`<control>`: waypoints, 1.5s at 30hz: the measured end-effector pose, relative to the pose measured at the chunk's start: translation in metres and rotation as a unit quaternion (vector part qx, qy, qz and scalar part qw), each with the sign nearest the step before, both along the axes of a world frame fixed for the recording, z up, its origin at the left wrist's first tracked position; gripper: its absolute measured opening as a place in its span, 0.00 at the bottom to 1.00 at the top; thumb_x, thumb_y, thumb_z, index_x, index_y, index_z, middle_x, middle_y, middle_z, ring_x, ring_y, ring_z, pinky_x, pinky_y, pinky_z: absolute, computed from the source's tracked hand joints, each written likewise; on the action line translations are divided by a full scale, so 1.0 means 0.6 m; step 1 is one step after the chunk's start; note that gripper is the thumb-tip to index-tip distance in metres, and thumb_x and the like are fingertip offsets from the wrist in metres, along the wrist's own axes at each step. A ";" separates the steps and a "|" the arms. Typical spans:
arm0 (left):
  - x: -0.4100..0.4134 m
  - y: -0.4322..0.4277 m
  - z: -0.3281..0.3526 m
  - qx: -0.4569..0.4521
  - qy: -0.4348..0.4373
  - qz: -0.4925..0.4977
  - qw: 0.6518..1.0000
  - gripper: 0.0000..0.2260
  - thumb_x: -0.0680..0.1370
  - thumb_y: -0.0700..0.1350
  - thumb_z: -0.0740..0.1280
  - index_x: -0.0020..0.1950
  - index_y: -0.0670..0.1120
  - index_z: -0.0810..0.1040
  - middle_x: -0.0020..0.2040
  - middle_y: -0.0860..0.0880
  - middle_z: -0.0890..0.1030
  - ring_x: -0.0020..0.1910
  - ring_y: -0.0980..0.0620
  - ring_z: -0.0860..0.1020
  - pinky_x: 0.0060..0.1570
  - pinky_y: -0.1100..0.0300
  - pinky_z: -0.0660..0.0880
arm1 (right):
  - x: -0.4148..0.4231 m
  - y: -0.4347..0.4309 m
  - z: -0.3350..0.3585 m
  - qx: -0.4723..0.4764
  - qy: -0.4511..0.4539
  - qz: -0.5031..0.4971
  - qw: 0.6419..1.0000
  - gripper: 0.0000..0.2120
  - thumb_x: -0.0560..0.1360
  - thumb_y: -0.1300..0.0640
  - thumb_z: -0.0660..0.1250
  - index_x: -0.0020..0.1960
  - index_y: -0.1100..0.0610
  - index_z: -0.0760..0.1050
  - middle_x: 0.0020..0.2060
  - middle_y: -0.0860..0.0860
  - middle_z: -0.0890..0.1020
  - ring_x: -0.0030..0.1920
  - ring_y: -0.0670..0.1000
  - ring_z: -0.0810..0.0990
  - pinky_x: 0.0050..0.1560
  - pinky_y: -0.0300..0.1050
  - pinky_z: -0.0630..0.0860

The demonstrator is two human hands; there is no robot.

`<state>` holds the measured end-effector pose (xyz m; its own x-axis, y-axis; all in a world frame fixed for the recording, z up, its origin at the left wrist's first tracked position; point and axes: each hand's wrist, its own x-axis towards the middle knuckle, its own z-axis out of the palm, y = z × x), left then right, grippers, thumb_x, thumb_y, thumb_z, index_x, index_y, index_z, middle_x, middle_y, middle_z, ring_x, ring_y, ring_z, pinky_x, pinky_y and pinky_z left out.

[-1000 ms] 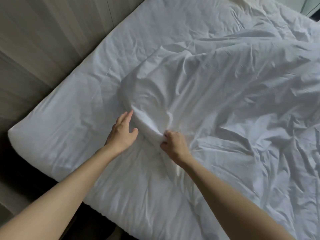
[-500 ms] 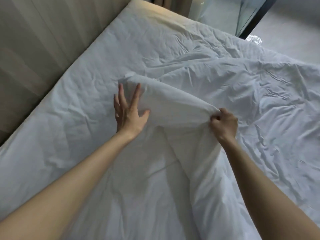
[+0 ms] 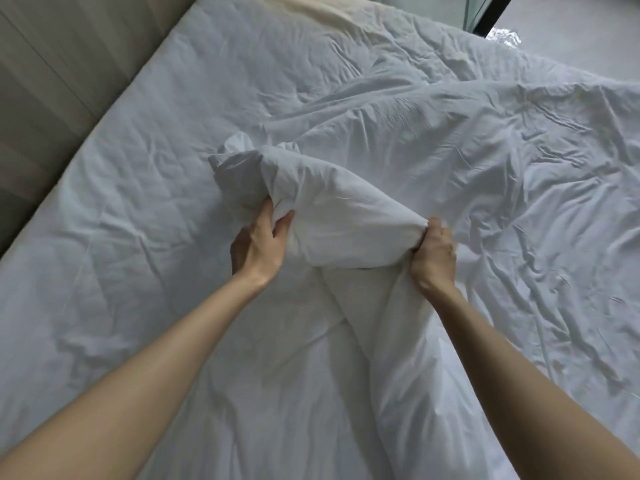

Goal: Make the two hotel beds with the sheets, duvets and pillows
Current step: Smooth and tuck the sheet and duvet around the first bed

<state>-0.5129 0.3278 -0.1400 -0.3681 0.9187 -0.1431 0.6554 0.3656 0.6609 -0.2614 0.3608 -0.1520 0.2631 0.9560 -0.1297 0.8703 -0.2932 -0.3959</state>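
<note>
A crumpled white duvet (image 3: 433,140) lies across the bed, over a white bottom sheet (image 3: 121,209) that covers the mattress. A bunched fold of the duvet (image 3: 332,216) is lifted off the bed between my hands. My left hand (image 3: 258,245) grips the left end of that fold, fingers curled into the cloth. My right hand (image 3: 433,258) holds the right end in a closed fist. The rest of the duvet hangs down toward me between my forearms.
A beige padded wall panel (image 3: 62,64) runs along the bed's left side. A cream patch (image 3: 311,12) shows at the far head end of the bed. At the top right a dark frame (image 3: 491,13) and grey floor (image 3: 571,32) lie beyond the bed.
My left hand, flat on the fold half a second ago, now grips it. The fold is bunched tighter and held higher. The view has tilted toward the far end of the bed.
</note>
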 end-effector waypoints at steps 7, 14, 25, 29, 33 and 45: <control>-0.086 -0.043 0.111 0.068 -0.006 0.061 0.996 0.14 0.82 0.56 0.58 0.55 0.46 0.74 0.46 0.45 0.81 0.51 0.38 0.78 0.42 0.54 0.67 | -0.088 -0.036 0.100 0.026 0.086 0.009 0.996 0.08 0.76 0.65 0.53 0.53 0.58 0.67 0.43 0.57 0.74 0.43 0.59 0.70 0.42 0.50 0.63; -0.197 -0.178 0.266 0.110 0.021 0.087 0.990 0.19 0.80 0.54 0.61 0.33 0.46 0.68 0.27 0.52 0.69 0.35 0.41 0.72 0.32 0.54 0.63 | -0.174 -0.122 0.260 0.069 0.126 0.112 0.983 0.07 0.75 0.62 0.54 0.45 0.60 0.71 0.37 0.57 0.77 0.40 0.62 0.73 0.41 0.52 0.68; -0.248 -0.282 0.434 0.186 0.131 0.064 0.972 0.15 0.79 0.57 0.62 0.60 0.51 0.78 0.52 0.46 0.83 0.53 0.39 0.78 0.48 0.49 0.75 | -0.244 -0.203 0.348 0.007 0.122 0.135 0.983 0.09 0.76 0.58 0.56 0.50 0.55 0.74 0.48 0.59 0.80 0.51 0.63 0.76 0.50 0.52 0.71; -0.234 -0.292 0.347 0.085 -0.006 0.050 0.995 0.21 0.79 0.55 0.65 0.67 0.46 0.74 0.62 0.44 0.79 0.62 0.43 0.75 0.54 0.57 0.71 | -0.252 -0.243 0.287 0.095 0.038 0.133 0.986 0.17 0.76 0.59 0.63 0.65 0.55 0.71 0.61 0.60 0.75 0.60 0.64 0.71 0.58 0.54 0.68; -0.211 -0.318 0.284 0.023 -0.142 0.032 0.989 0.19 0.78 0.53 0.68 0.66 0.48 0.74 0.57 0.46 0.81 0.56 0.46 0.79 0.55 0.55 0.75 | -0.300 -0.339 0.250 0.109 0.140 0.376 0.909 0.22 0.74 0.48 0.69 0.66 0.54 0.71 0.62 0.53 0.73 0.61 0.58 0.73 0.60 0.49 0.71; -0.146 -0.321 0.313 0.133 -0.189 -0.040 0.972 0.19 0.80 0.53 0.64 0.71 0.55 0.68 0.48 0.64 0.77 0.47 0.67 0.75 0.47 0.71 0.69 | -0.285 -0.292 0.265 0.141 0.269 0.274 0.913 0.08 0.75 0.58 0.70 0.53 0.57 0.78 0.39 0.46 0.80 0.37 0.46 0.73 0.39 0.40 0.66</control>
<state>-0.6003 0.1349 0.0475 -0.2623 0.9650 -0.0072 0.3666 0.1065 0.9243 -0.4326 0.1857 0.0070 -0.2934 0.9405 0.1713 0.5133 0.3062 -0.8017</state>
